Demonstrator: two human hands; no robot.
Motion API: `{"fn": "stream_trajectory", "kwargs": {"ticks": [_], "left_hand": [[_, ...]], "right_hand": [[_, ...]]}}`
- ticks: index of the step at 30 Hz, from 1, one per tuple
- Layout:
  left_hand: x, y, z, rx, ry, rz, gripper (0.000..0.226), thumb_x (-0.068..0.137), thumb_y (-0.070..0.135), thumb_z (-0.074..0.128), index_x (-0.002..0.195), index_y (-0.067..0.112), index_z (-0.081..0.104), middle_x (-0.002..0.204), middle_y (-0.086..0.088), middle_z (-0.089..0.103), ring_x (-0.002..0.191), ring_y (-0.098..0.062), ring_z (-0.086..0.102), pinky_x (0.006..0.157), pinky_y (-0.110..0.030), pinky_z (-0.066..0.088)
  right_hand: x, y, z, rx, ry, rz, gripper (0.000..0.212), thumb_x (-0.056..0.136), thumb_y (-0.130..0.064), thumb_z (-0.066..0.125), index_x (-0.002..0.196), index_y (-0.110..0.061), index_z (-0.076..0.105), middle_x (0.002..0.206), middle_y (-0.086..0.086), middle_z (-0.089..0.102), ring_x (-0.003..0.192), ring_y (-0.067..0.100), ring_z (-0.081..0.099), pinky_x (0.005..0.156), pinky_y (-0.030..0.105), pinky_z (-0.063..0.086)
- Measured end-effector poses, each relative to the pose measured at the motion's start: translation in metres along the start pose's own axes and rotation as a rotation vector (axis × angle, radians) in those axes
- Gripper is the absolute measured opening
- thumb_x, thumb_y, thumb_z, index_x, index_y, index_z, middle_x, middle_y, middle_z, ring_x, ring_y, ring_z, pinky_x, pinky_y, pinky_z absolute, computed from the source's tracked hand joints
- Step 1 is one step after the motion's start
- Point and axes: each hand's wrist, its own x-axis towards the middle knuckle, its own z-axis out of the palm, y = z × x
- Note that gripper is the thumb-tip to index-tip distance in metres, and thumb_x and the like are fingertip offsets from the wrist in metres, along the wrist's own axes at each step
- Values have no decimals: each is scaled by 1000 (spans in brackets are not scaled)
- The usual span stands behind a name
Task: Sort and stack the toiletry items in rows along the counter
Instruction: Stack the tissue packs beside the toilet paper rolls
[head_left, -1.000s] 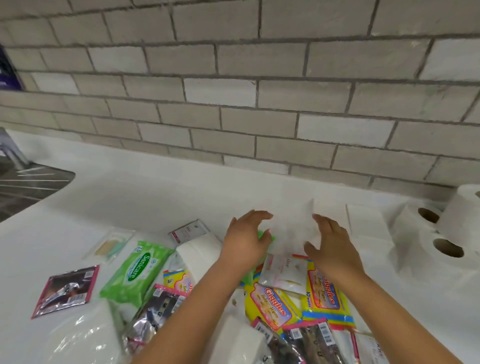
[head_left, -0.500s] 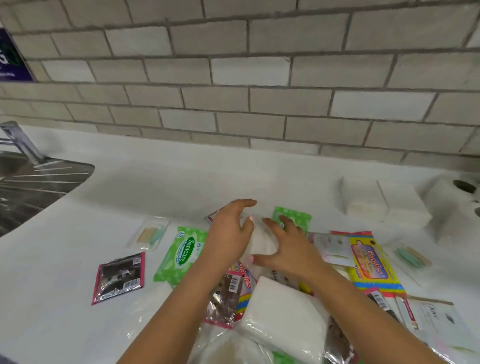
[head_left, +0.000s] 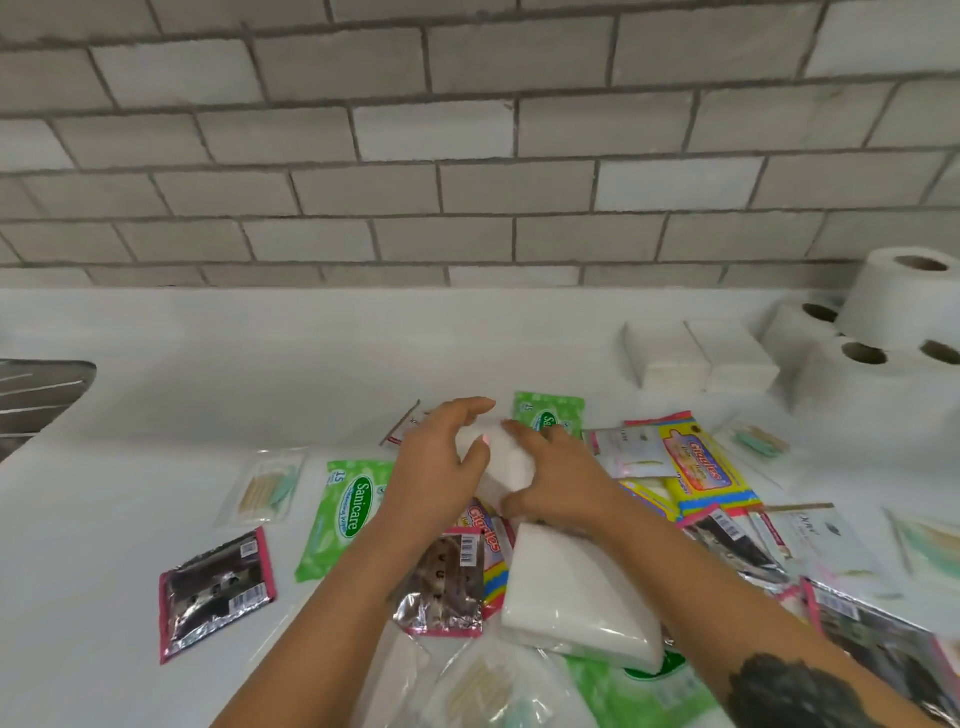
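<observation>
A white tissue pack (head_left: 506, 465) sits in the middle of a heap of toiletry packets on the white counter (head_left: 156, 415). My left hand (head_left: 441, 467) grips its left end and my right hand (head_left: 561, 480) grips its right side. A second, larger white tissue pack (head_left: 571, 592) lies just below, under my right wrist. Green Sanicare wipes (head_left: 348, 512) lie to the left, another green pack (head_left: 548, 415) behind my hands. Yellow Giggles packs (head_left: 701, 475) lie to the right. Two stacked white tissue packs (head_left: 696, 361) stand by the wall.
Toilet paper rolls (head_left: 893, 332) are piled at the back right. A sink's metal drainboard (head_left: 36, 389) is at the far left. Silver-and-pink foil sachets (head_left: 215, 590), toothpick packets (head_left: 267, 486) and Dove sachets (head_left: 826, 540) lie scattered around. The tiled wall (head_left: 467, 156) bounds the counter's back.
Both hands came back from the wall, where they had set a white pack beside the stack, and closed around another white tissue pack in the heap. The camera view shifted too.
</observation>
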Motion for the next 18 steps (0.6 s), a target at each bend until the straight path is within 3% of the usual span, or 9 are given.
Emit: {"fn": "stream_trajectory", "kwargs": {"ticks": [4, 7, 11, 18], "left_hand": [[-1, 10, 6, -107, -64, 65, 29, 87, 16, 62, 111, 32, 61, 105, 22, 62, 98, 7, 57, 82, -11, 47], [-4, 15, 14, -114, -302, 114, 29, 83, 26, 69, 110, 35, 61, 108, 23, 62, 100, 9, 56, 84, -7, 43], [-11, 18, 25, -4, -675, 202, 67, 70, 43, 78, 130, 38, 47, 131, 23, 46, 119, 10, 42, 100, -10, 32], [-21, 16, 38, 197, -837, 290, 101, 54, 57, 82, 138, 40, 28, 141, 20, 25, 131, -3, 30, 113, -30, 28]], "right_hand": [[-4, 13, -20, -2, 97, 76, 99, 63, -43, 74, 146, -38, 20, 130, 8, 38, 123, 29, 36, 101, 39, 38], [-12, 27, -33, 42, 179, 133, 97, 62, -42, 75, 144, -39, 24, 129, 9, 38, 122, 30, 38, 100, 37, 38], [-22, 44, -39, -65, 255, 178, 97, 61, -48, 75, 144, -36, 26, 124, 11, 42, 119, 33, 41, 101, 39, 37], [-34, 60, -39, -33, 323, 288, 97, 61, -43, 75, 144, -37, 25, 135, 10, 36, 125, 32, 33, 101, 39, 34]]}}
